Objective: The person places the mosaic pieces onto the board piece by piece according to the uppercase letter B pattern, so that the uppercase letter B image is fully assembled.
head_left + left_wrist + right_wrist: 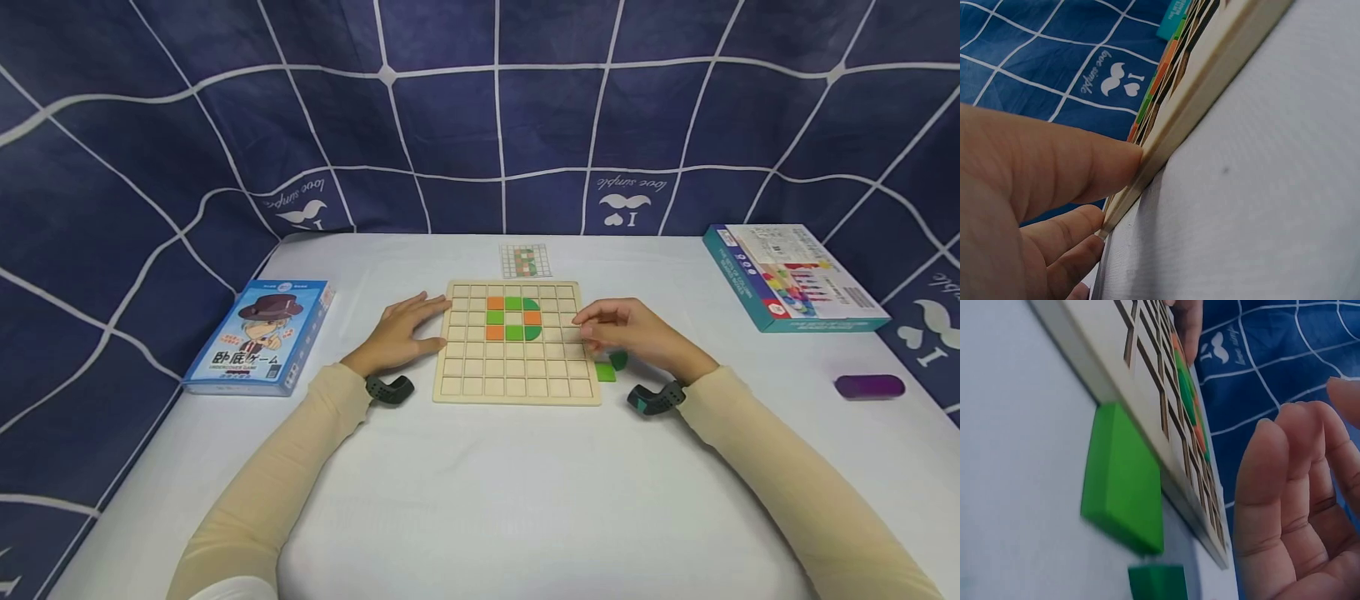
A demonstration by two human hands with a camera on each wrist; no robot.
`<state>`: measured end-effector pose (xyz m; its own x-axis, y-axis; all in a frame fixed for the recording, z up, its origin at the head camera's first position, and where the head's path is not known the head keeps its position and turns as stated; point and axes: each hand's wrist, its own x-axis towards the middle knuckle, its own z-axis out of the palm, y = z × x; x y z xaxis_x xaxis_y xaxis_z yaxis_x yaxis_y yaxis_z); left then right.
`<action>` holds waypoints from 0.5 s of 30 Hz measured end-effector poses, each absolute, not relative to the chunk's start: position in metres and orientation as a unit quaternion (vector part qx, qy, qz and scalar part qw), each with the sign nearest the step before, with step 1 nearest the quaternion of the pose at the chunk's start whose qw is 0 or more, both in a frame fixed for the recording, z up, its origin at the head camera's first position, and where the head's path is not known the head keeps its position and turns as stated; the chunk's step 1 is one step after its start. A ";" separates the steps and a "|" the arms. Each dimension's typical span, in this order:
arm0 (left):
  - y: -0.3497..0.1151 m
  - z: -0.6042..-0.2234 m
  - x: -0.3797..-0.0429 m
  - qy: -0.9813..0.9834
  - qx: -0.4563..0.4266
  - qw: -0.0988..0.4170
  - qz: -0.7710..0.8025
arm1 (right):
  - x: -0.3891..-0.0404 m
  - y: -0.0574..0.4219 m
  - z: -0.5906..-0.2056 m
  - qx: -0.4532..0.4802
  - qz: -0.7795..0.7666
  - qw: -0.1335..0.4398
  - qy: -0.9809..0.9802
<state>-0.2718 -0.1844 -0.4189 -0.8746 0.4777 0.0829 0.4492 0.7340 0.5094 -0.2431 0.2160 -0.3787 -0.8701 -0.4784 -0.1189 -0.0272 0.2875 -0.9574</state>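
Note:
A wooden grid board (517, 387) lies flat on the table. Orange squares (495, 332), light green squares (513, 303) and dark green rounded pieces (532, 332) form a ring in its cells, around one bare cell. My left hand (397, 333) touches the board's left edge with its thumb and fingertips, as the left wrist view shows. Over the right edge hovers my right hand (630, 329), its fingers loosely bent with nothing seen between them. Below it, a light green block (1125, 481) lies against the board's side, and a dark green block (1159, 581) sits close by.
Behind the board lies a small pattern card (526, 261). A blue game box (258, 337) stands at the left, a teal-edged box (797, 277) at the back right. Nearer on the right is a purple oblong object (870, 387). Checked blue cloth (442, 125) hangs around the table.

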 end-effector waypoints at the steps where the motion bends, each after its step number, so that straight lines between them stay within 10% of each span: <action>1: -0.185 -0.419 -0.272 0.931 0.250 0.026 0.266 | -0.242 0.219 -0.379 -0.160 -0.573 0.191 0.780; 15: -0.185 -0.419 -0.272 0.931 0.247 0.028 0.268 | -0.234 0.260 -0.378 -0.103 -0.565 0.142 0.806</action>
<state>-0.2717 -0.1847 -0.4190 -0.8762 0.4750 0.0813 0.4455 0.7340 0.5126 -0.2344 0.2601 -0.3785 -0.9384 -0.3264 -0.1136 -0.0049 0.3412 -0.9400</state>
